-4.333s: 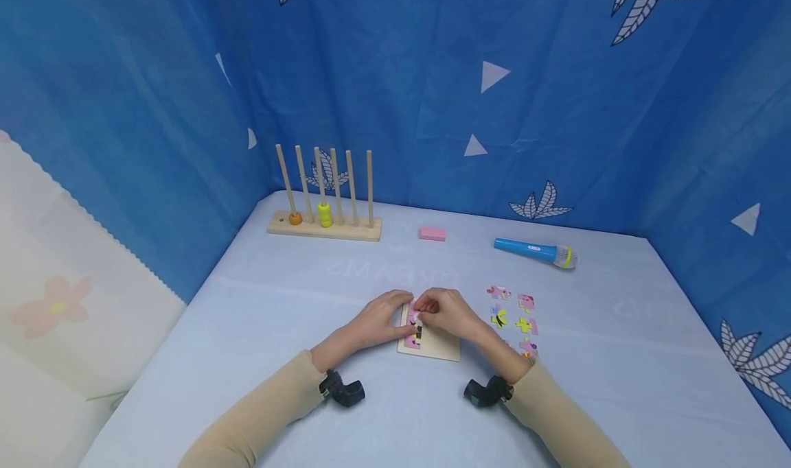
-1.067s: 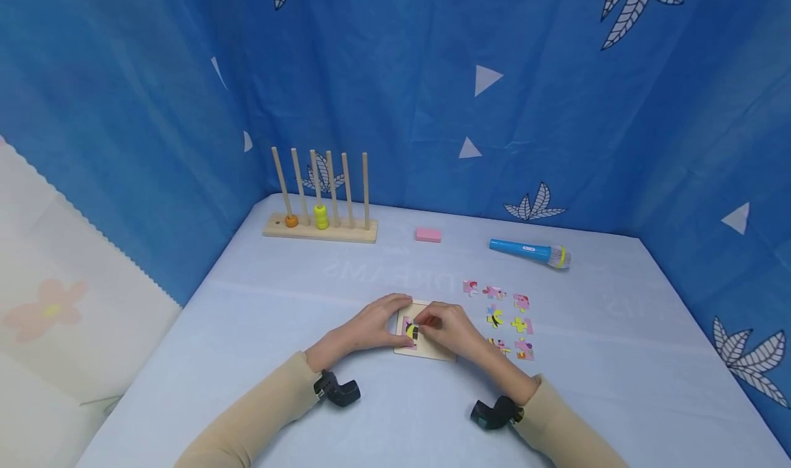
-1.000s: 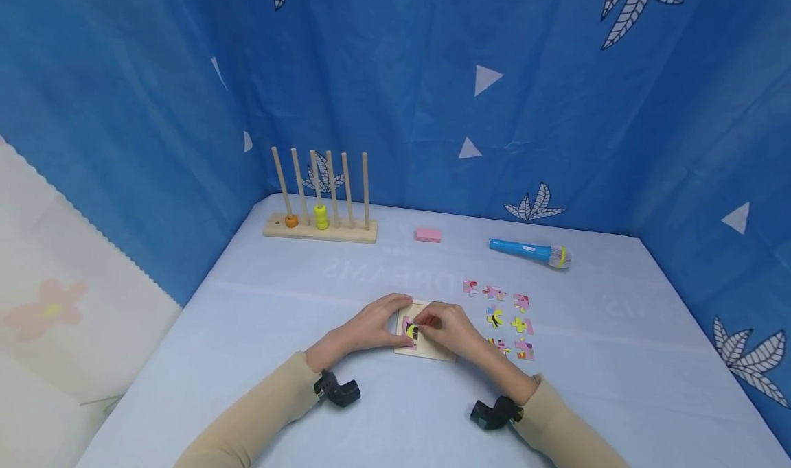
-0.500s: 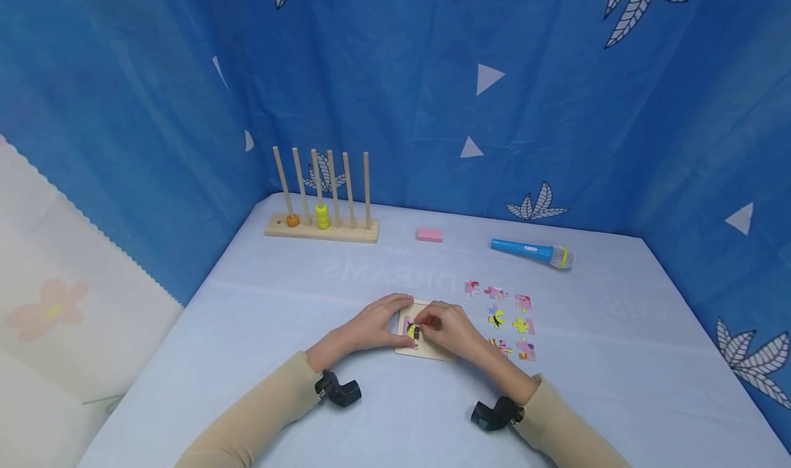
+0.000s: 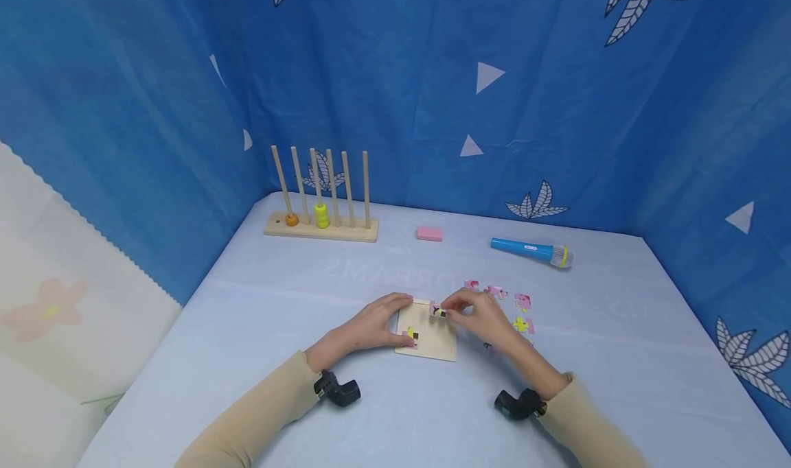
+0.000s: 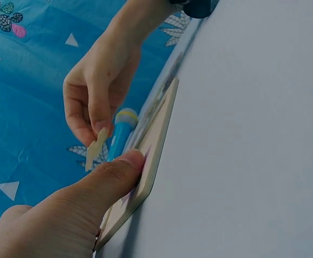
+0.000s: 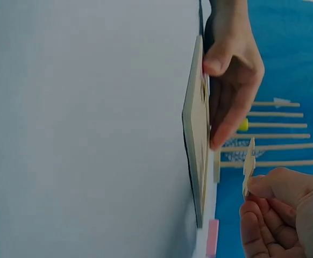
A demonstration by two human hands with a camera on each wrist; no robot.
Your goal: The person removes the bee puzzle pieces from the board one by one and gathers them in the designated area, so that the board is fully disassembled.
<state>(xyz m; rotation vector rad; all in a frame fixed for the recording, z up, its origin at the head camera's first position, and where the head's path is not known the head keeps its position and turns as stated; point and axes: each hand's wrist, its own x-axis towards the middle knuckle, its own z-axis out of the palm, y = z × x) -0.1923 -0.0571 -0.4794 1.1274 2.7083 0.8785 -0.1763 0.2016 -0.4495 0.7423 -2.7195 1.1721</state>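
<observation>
My left hand (image 5: 371, 322) grips the left side of a square wooden puzzle board (image 5: 435, 348), fingers along its edge. The thumb presses a pink, yellow and black puzzle piece (image 5: 412, 333) in the near left corner. Just above the far right part of the board, my right hand (image 5: 483, 317) pinches another jigsaw piece (image 5: 437, 311) between thumb and fingertips. In the left wrist view this held piece (image 6: 95, 150) stands on edge, clear of the board. The right wrist view also shows the piece (image 7: 249, 167) raised, its bare wood side visible.
Several loose puzzle pieces (image 5: 522, 325) lie right of the board, some hidden by the right hand and forearm. Farther back are a pink block (image 5: 429, 234), a blue toy microphone (image 5: 524, 249) and a wooden peg rack (image 5: 346, 232) with orange and yellow beads.
One piece left the board's far left corner and joined the loose ones. In the last half second my right hand has lifted another from the left column, up and rightward. The left hand stays put.
</observation>
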